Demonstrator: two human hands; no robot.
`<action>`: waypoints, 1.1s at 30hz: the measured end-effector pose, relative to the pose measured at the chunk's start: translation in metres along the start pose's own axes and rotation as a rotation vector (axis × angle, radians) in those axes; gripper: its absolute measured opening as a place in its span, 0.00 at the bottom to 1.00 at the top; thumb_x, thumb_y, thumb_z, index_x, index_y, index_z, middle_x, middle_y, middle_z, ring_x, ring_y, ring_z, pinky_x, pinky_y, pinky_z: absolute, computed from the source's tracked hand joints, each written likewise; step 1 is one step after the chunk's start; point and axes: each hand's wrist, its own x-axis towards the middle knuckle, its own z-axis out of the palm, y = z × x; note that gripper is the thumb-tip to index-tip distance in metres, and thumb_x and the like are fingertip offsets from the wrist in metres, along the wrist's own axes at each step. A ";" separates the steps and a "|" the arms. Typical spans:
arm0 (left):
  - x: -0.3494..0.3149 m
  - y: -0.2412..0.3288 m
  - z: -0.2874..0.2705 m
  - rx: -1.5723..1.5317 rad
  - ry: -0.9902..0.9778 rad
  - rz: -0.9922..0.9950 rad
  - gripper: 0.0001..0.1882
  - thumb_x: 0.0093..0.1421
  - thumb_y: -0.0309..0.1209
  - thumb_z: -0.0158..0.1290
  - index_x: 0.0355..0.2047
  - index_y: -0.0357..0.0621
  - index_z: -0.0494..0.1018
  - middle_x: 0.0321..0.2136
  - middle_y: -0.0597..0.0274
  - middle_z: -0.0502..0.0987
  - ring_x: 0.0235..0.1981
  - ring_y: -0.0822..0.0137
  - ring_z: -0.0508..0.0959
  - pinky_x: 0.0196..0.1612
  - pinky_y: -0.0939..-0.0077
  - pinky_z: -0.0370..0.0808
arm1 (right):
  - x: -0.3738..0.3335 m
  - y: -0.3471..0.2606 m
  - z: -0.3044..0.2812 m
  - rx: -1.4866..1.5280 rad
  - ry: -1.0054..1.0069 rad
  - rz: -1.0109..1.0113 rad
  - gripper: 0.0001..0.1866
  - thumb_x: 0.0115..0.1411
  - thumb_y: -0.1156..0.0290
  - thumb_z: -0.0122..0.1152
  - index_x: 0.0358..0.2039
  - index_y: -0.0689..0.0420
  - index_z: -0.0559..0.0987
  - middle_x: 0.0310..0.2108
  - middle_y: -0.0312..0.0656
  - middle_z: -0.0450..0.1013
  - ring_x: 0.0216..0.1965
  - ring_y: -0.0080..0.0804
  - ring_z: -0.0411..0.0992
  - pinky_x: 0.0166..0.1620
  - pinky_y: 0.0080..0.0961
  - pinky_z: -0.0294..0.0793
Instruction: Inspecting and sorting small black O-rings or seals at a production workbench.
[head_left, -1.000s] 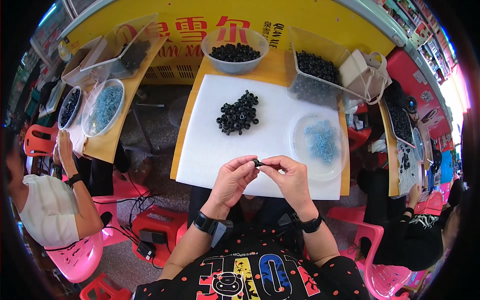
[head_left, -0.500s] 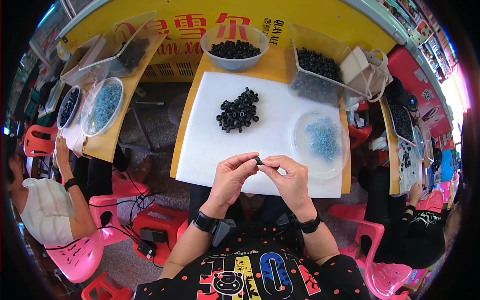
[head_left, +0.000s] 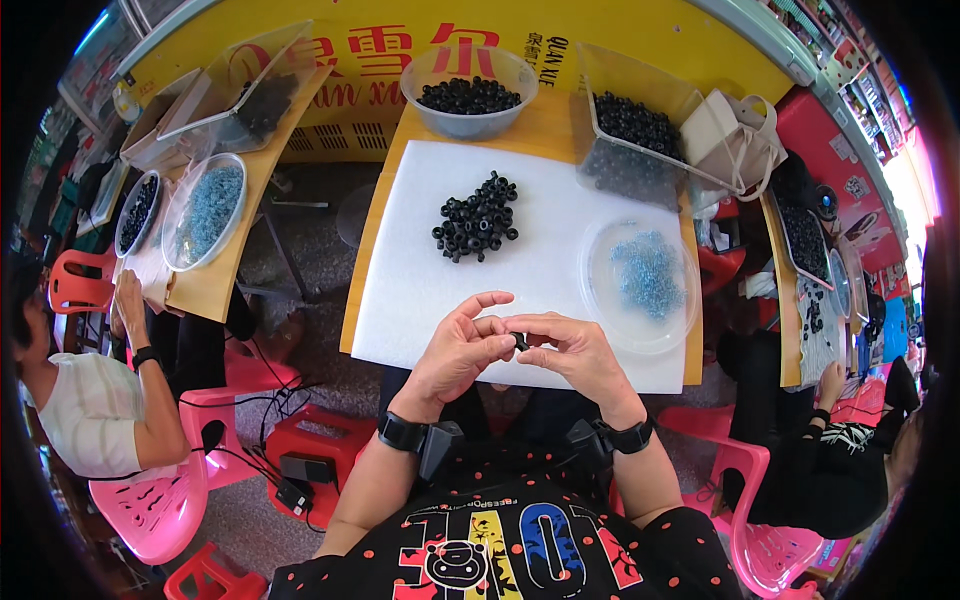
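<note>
Fingertips of the left hand point(head_left: 455, 352) and right hand point(head_left: 572, 355) are pinched together on one small black ring point(head_left: 521, 343), held up close over the white board point(head_left: 420, 290), with the black ring pile point(head_left: 477, 216) and blue-bead dish point(head_left: 640, 283) kept near.

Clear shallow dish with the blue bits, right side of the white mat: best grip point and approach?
Judging by shape, take the clear dish by its thin raised rim, on the near-left arc facing the right hand. It sits flat on the white mat, low and wide, so come from above and pinch the rim, keeping it level: the blue pieces lie loose inside.
</note>
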 end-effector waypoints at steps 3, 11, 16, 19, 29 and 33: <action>-0.001 -0.001 0.001 -0.009 -0.017 -0.026 0.36 0.58 0.21 0.61 0.65 0.37 0.58 0.36 0.64 0.80 0.38 0.72 0.81 0.43 0.77 0.79 | -0.003 0.003 -0.002 -0.013 -0.017 -0.006 0.20 0.53 0.80 0.71 0.48 0.58 0.83 0.43 0.41 0.80 0.37 0.22 0.75 0.42 0.20 0.75; 0.001 -0.006 -0.001 0.011 -0.009 -0.027 0.36 0.60 0.22 0.61 0.66 0.36 0.58 0.36 0.64 0.81 0.38 0.73 0.81 0.43 0.79 0.79 | -0.003 0.014 0.003 -0.184 0.094 -0.165 0.17 0.52 0.74 0.73 0.44 0.53 0.85 0.36 0.39 0.82 0.29 0.23 0.75 0.36 0.20 0.74; 0.003 -0.003 -0.005 0.009 0.043 -0.079 0.37 0.60 0.24 0.62 0.66 0.35 0.57 0.37 0.61 0.81 0.38 0.72 0.81 0.44 0.78 0.79 | 0.004 0.021 0.010 -0.220 0.111 -0.157 0.17 0.51 0.73 0.74 0.44 0.52 0.85 0.33 0.38 0.81 0.27 0.24 0.74 0.34 0.22 0.74; 0.008 -0.006 -0.017 -0.014 0.054 -0.084 0.36 0.60 0.22 0.60 0.66 0.34 0.57 0.38 0.59 0.81 0.39 0.72 0.81 0.44 0.79 0.79 | 0.010 0.021 0.009 -0.263 0.082 -0.113 0.17 0.52 0.72 0.73 0.45 0.51 0.85 0.33 0.39 0.81 0.30 0.24 0.75 0.35 0.22 0.74; 0.031 -0.016 -0.017 1.207 0.122 0.302 0.45 0.58 0.20 0.60 0.71 0.44 0.48 0.35 0.56 0.81 0.34 0.65 0.81 0.41 0.74 0.77 | 0.033 0.078 -0.013 -0.724 0.082 -0.288 0.26 0.46 0.75 0.73 0.49 0.53 0.79 0.43 0.39 0.74 0.47 0.40 0.68 0.50 0.32 0.71; 0.023 -0.027 -0.020 1.269 0.156 0.420 0.45 0.58 0.22 0.60 0.72 0.45 0.48 0.35 0.55 0.81 0.34 0.61 0.82 0.40 0.70 0.78 | 0.043 0.033 -0.022 -0.491 0.075 -0.094 0.23 0.52 0.74 0.70 0.50 0.55 0.77 0.39 0.37 0.72 0.43 0.30 0.68 0.47 0.26 0.71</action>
